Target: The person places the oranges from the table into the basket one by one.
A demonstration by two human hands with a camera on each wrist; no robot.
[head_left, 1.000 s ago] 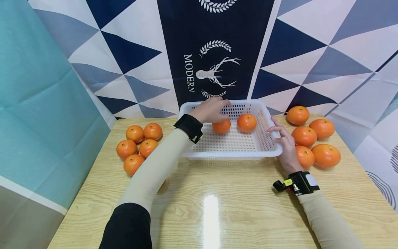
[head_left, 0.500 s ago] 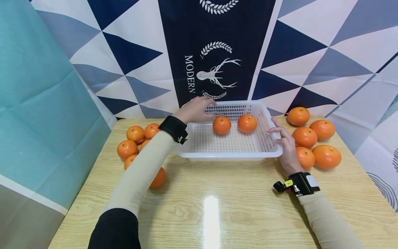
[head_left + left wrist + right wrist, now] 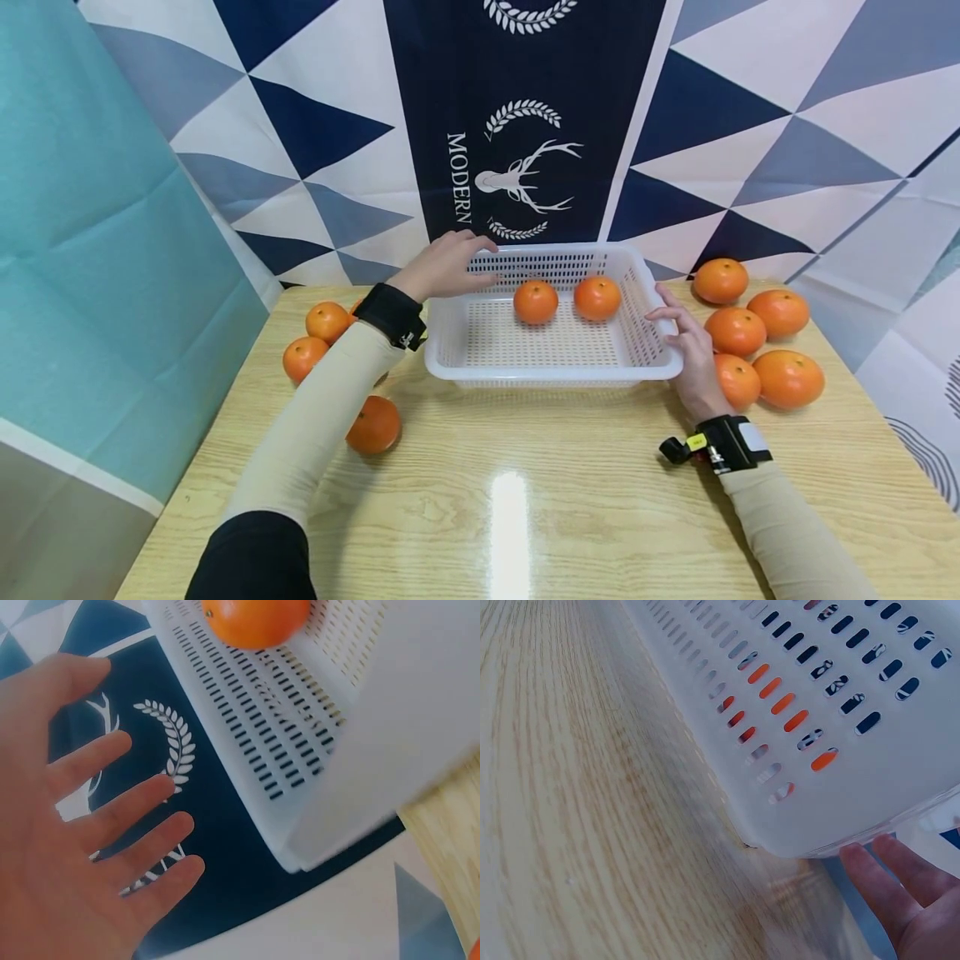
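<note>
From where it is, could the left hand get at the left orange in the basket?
Probably yes. The left hand holds nothing and hovers by the back left corner of the basket; nothing visible blocks its way to the left orange.

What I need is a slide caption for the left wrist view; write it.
Outspread left hand near a white slotted plastic basket holding an orange, a laurel-printed backdrop beyond.
</note>
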